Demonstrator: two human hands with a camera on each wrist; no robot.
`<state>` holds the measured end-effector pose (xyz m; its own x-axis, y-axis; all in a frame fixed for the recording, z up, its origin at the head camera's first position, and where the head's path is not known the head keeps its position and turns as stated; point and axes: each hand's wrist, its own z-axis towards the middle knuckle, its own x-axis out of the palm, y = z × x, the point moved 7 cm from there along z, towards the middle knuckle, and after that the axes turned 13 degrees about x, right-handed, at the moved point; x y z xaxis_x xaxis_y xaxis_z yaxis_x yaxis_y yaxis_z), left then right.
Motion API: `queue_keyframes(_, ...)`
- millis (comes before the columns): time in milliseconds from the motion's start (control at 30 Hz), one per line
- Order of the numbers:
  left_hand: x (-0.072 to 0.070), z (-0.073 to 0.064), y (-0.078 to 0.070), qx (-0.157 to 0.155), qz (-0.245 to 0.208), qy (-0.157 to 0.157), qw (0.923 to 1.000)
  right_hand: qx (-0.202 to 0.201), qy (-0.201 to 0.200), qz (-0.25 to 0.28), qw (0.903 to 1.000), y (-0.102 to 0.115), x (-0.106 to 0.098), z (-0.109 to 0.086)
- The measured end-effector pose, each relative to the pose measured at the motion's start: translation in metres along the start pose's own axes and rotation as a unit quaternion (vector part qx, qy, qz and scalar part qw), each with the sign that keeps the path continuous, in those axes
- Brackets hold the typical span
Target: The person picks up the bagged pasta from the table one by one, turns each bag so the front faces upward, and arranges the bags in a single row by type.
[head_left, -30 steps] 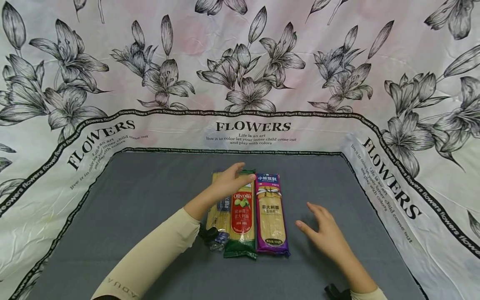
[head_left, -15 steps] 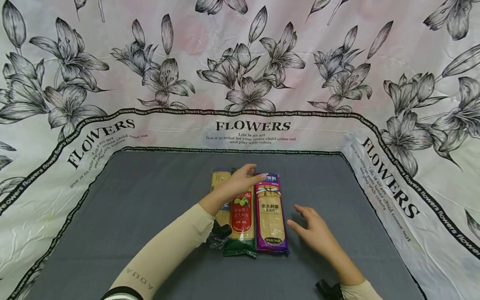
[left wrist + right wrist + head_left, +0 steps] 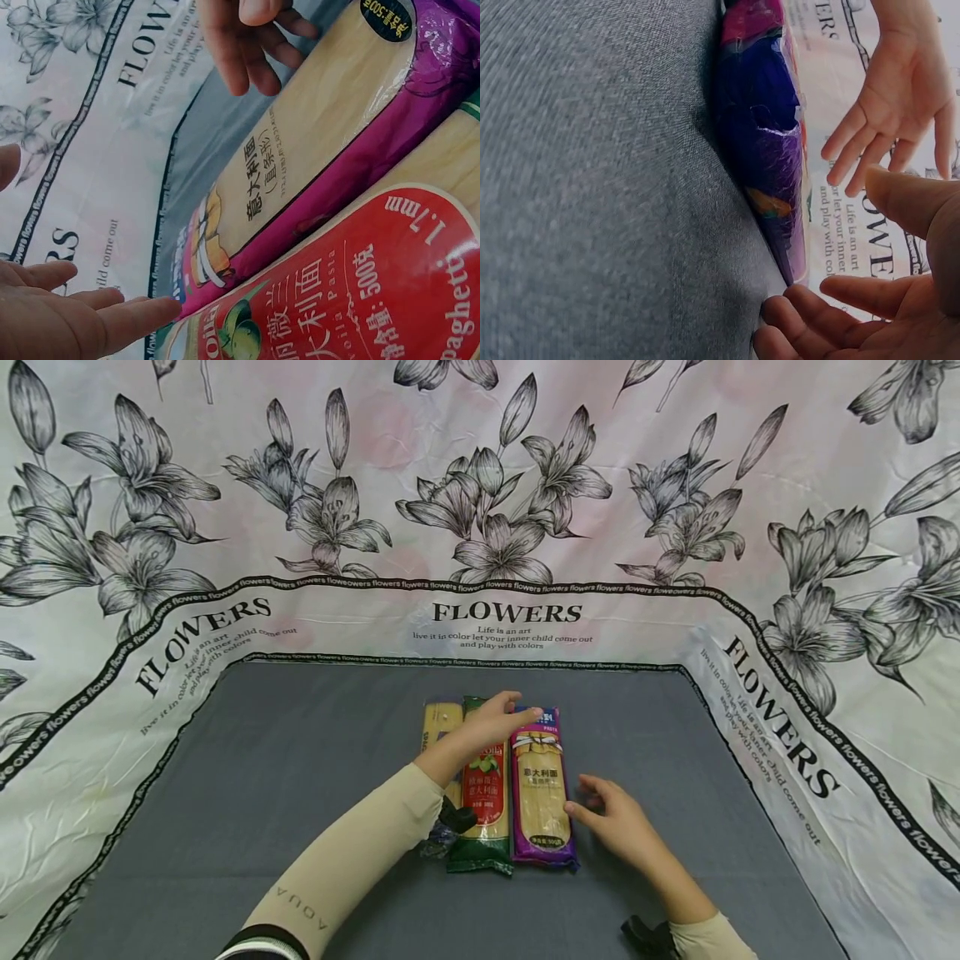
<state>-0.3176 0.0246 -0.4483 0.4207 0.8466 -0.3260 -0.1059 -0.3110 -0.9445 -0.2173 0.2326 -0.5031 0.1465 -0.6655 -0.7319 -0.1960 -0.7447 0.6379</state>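
Three packs of pasta lie side by side. The purple-edged pack of spaghetti (image 3: pixel 540 789) is rightmost, and the green and red Olivoilà spaghetti pack (image 3: pixel 482 802) lies in the middle. Partly hidden by the left arm is a clear yellowish pack (image 3: pixel 441 720) at the left. My left hand (image 3: pixel 491 720), fingers extended, hovers over the upper ends of the middle and purple packs. My right hand (image 3: pixel 618 822) is at the purple pack's right edge, thumb overlapping that edge in the head view. In the right wrist view its relaxed fingers (image 3: pixel 817 322) are close to the pack's purple end.
A grey cloth (image 3: pixel 300 760) covers the work surface beneath the packs. Around it runs a white border (image 3: pixel 345 622) printed with flowers and lettering. Black wrist straps (image 3: pixel 648 937) show at both sleeves.
My left hand has moved right, from above the middle pack toward the top of the purple one. My right hand has moved left, up to the purple pack's edge. The packs stay put.
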Motion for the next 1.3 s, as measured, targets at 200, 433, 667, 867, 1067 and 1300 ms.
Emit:
queue_keyframes(200,0.006,0.006,0.0,0.005,-0.012,0.003,0.9999,0.031,0.01,0.011,0.9994,0.001,-0.001,-0.001)
queue_keyframes(433,0.009,0.014,0.0,0.005,-0.018,0.014,0.9997,0.07,0.059,0.047,0.9947,0.002,0.003,-0.007)
queue_keyframes(667,0.014,0.025,0.005,-0.008,-0.013,0.026,0.9995,0.093,0.083,0.075,0.9893,0.005,0.006,-0.01)
queue_keyframes(867,0.012,0.035,0.009,-0.023,-0.021,0.029,0.9991,0.106,0.1,0.079,0.9861,0.008,0.01,-0.013)
queue_keyframes(1067,0.015,0.042,0.013,-0.037,-0.036,0.042,0.9978,0.123,0.104,0.088,0.9829,0.006,0.012,-0.016)
queue_keyframes(1300,0.013,0.049,0.014,-0.053,0.004,0.053,0.9972,0.132,0.093,0.081,0.9835,0.004,0.015,-0.016)
